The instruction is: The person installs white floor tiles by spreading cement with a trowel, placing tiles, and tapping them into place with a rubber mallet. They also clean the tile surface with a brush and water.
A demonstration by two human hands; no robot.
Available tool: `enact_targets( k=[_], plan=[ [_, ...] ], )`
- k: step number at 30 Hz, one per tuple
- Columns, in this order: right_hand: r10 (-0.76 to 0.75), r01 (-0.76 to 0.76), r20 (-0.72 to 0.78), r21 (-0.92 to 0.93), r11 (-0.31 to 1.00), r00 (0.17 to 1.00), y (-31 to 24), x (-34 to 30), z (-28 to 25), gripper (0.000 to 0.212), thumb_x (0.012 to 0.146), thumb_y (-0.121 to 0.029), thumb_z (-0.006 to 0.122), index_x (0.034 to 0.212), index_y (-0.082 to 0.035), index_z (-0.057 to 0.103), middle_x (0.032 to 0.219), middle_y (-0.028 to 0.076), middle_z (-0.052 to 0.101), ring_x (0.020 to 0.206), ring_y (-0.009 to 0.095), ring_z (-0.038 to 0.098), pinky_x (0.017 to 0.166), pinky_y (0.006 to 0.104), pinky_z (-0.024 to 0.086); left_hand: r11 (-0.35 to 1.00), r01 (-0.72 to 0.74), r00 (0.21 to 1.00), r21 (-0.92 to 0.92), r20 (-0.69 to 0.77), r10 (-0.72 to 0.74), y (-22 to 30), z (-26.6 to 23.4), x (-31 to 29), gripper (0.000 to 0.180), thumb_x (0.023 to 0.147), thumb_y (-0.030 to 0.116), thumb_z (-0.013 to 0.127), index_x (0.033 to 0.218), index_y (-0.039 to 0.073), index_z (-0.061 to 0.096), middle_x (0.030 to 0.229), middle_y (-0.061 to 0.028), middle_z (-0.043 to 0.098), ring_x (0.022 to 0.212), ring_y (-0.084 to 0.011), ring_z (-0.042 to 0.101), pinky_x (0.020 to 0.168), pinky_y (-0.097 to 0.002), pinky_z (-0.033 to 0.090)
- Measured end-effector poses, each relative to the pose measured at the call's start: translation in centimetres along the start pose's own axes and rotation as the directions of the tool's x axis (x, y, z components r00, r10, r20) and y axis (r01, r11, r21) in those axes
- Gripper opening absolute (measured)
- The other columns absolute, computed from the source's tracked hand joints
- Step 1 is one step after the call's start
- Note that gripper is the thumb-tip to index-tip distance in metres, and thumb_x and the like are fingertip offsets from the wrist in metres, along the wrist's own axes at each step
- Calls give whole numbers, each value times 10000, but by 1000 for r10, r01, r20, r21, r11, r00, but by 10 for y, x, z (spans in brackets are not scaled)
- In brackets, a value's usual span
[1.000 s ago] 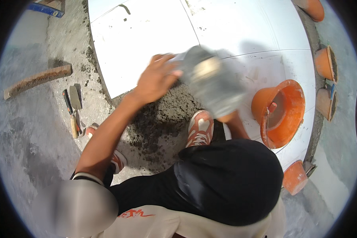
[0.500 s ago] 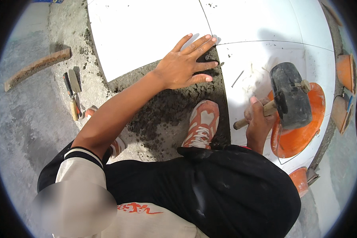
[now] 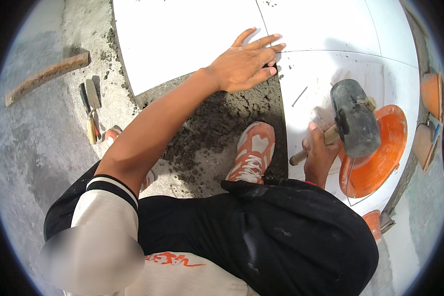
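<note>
My left hand (image 3: 246, 61) lies at the corner where white floor tiles meet, its fingers spread across the joint and nothing in its grip. Beneath its wrist is the near edge of a large white tile (image 3: 163, 39), bordering dark wet mortar (image 3: 202, 123). My right hand (image 3: 319, 150) is wrapped round the wooden handle of a rubber mallet (image 3: 355, 118). The mallet's black head is held above the white tile on the right, partly covering an orange bucket (image 3: 375, 175) behind it.
A trowel (image 3: 92, 106) and a dark-handled tool (image 3: 83, 98) lie on the rough floor at left, near a wooden strip (image 3: 47, 79). Orange containers (image 3: 430, 93) line the right edge. My shoe (image 3: 254, 153) stands on the mortar.
My left hand has slid a little right and away from me, over the tile joint. The mallet head has shifted slightly left, still in my right hand.
</note>
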State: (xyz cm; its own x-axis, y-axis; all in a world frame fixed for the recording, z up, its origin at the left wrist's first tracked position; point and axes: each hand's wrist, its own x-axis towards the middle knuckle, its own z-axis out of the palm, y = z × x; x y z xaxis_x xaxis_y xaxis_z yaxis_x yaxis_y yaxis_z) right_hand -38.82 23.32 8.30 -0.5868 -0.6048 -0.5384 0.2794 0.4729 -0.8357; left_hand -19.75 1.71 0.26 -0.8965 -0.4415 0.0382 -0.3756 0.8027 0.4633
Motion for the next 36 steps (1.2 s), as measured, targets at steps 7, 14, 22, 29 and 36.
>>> enact_targets(
  k=[7,14,22,29,36],
  plan=[
    [-7,7,-71,1,1000,997,6,-2,3,201,948,-18,671,1097,-63,544,775,-32,498,546,56,394,491,256,314,984,-165,981,-61,91,170,21,-9,-35,497,1140,445,302,1071,123,674,1360,-83,669,1473,-229,459,1314,-559,203],
    [17,-16,-85,5,1000,996,11,-5,7,163,943,-11,679,1079,-33,592,729,-39,492,531,58,399,491,259,329,998,55,993,-39,-103,-58,20,-5,-57,298,1087,374,536,1179,121,664,1211,-76,631,1228,-298,556,1190,-516,361],
    [-20,18,-31,-80,997,999,11,-5,6,130,938,-15,682,1035,-40,599,739,-31,503,529,61,393,492,262,324,955,202,969,216,-183,-164,15,5,-14,518,1113,469,457,1522,169,563,1421,-140,505,1377,-314,447,1214,-508,310],
    [9,-13,-88,-44,999,996,15,-7,3,158,935,-19,692,940,-77,544,715,-31,487,517,66,390,493,260,312,973,126,990,192,-86,-112,20,3,-28,497,1115,493,447,1505,223,595,1421,-135,510,1383,-331,439,1211,-530,302],
    [10,-9,-82,19,1000,997,11,-8,9,160,945,-18,690,942,-80,542,713,-37,482,521,58,390,490,262,318,970,189,967,153,-198,-158,18,9,-29,495,1114,513,439,1447,213,648,1437,-142,494,1377,-341,438,1215,-541,292]
  ],
)
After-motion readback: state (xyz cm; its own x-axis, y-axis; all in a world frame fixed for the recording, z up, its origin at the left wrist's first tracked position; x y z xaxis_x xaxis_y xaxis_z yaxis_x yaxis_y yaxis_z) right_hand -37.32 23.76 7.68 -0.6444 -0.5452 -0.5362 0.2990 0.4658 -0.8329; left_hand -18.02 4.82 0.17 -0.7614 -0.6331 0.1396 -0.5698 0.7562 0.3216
